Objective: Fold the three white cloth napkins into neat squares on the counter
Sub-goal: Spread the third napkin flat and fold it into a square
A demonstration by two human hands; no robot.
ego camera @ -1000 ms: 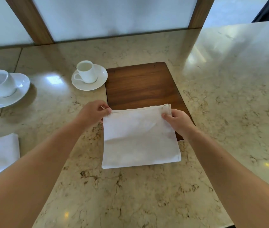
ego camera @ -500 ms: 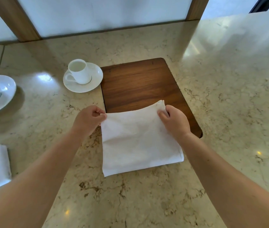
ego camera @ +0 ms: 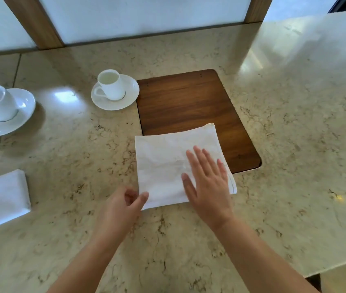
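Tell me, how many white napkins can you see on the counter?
2. One napkin lies in the middle, partly over the wooden board; a second folded napkin sits at the left edge. A third may be out of view.

A white napkin (ego camera: 167, 166) lies folded into a rough square on the marble counter (ego camera: 294, 144), its far right corner lapping over a dark wooden board (ego camera: 189, 102) (the surface is faintly creased). A second folded napkin (ego camera: 0, 197) lies well apart at the left edge, partly cut off.
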